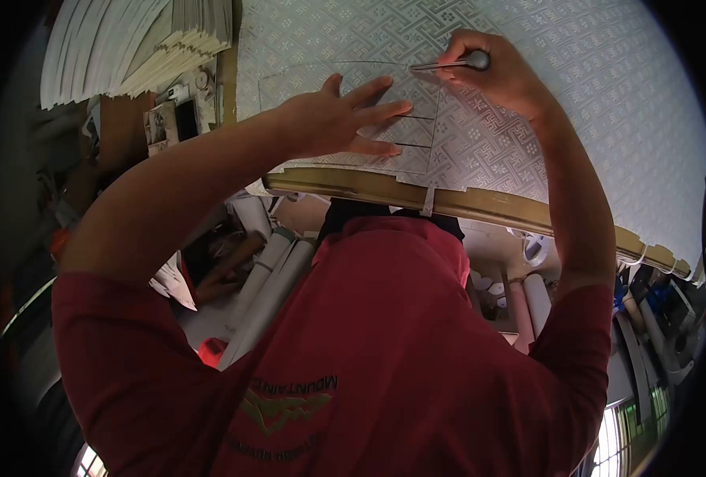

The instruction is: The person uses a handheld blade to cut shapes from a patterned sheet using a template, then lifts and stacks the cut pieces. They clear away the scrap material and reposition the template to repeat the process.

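Pale silver fabric (496,127) with an interlocking geometric pattern lies flat over the table. On it rests a clear sheet (329,164) with a thin dark outline and two short dark lines near its right side. My left hand (341,119) presses down on this sheet, palm low and fingers spread toward the right. At the sheet's upper right corner, my right hand (480,71) grips a slim pointed tool (448,65) with a rounded grey end; its exact kind I cannot tell. The tip points left, right at the corner of the outline.
A wooden rail (353,184) runs along the table's near edge, close to my body. Fanned stacks of pale strips (122,48) stand at the upper left, above a cluttered shelf. Below the table are pale rolls (269,278) on the left and more rolls (537,298) on the right.
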The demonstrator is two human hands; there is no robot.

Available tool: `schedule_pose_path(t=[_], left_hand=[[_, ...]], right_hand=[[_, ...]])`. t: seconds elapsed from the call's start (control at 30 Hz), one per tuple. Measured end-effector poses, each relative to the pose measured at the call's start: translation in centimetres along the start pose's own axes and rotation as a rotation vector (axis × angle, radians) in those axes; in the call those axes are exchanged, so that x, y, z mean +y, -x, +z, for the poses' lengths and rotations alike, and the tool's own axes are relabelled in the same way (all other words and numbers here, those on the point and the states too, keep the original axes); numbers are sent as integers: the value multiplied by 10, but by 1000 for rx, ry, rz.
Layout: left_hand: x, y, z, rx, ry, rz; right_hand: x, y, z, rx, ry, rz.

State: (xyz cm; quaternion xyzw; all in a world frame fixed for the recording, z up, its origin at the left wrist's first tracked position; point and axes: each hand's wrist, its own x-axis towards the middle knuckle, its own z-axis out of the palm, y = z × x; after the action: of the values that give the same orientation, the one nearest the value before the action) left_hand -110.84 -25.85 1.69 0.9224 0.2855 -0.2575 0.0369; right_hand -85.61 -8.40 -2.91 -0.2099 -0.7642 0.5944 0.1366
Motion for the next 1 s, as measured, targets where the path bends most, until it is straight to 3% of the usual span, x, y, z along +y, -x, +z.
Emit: schedule_pose_path(t=[0.07, 0.2, 0.37, 0.43, 0.57, 1.0], left_hand=[[1, 0, 3, 16, 8, -6], [1, 1, 6, 41, 21, -13], [1, 1, 5, 69, -11, -21], [2, 0, 4, -5, -13, -24], [0, 1, 6, 85, 6, -22], [-1, 5, 9, 102, 259, -10]], right_hand=[[7, -2, 9, -2, -188, 41], [5, 10, 18, 50, -205, 49], [-22, 35, 64, 542, -101, 151], [-30, 39, 87, 651, -37, 161], [-38, 34, 121, 913, 105, 155], [-62, 9, 148, 985, 479, 334]])
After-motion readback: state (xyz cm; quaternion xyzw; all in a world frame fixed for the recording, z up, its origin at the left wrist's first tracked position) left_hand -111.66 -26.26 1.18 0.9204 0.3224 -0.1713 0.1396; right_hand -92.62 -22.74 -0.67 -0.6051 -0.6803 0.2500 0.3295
